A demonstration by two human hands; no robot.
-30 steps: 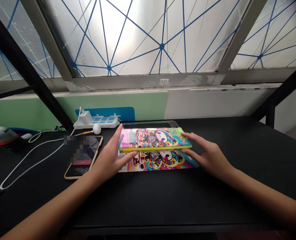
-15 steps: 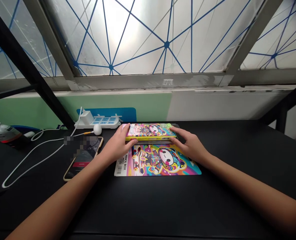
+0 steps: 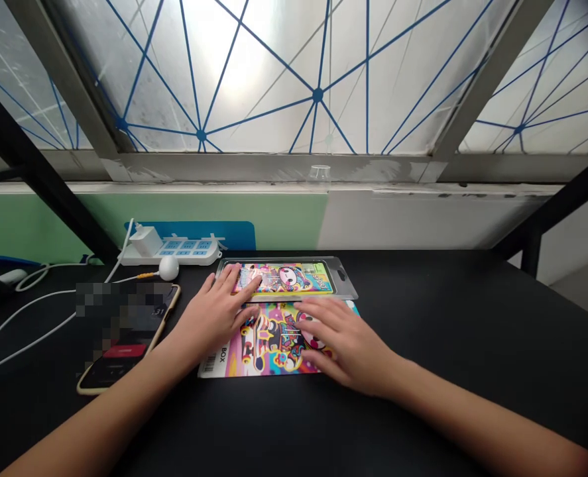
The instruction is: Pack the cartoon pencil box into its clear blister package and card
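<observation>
A colourful pencil box (image 3: 294, 278) with a cartoon figure lies in a clear plastic tray (image 3: 344, 285) near the desk's back edge. Fingers spread, my left hand (image 3: 219, 311) rests over the left end of the box, its thumb over the card below. The flat printed card (image 3: 268, 344), marked "BOX" at its left, lies in front of the tray. My right hand (image 3: 343, 338) is over the right part of this card, fingers apart and holding nothing; it hides much of the card's right end.
To the left lies a phone (image 3: 129, 351) in a pale case, with white cables behind it. A white power strip (image 3: 189, 248) with a plug stands near the wall. Black frame bars (image 3: 59, 185) slant down at both sides of the black desk (image 3: 453, 331).
The box has gone down into the clear tray. My right hand has let go of it and moved down over the card. My left hand has spread flat. The view has shifted slightly.
</observation>
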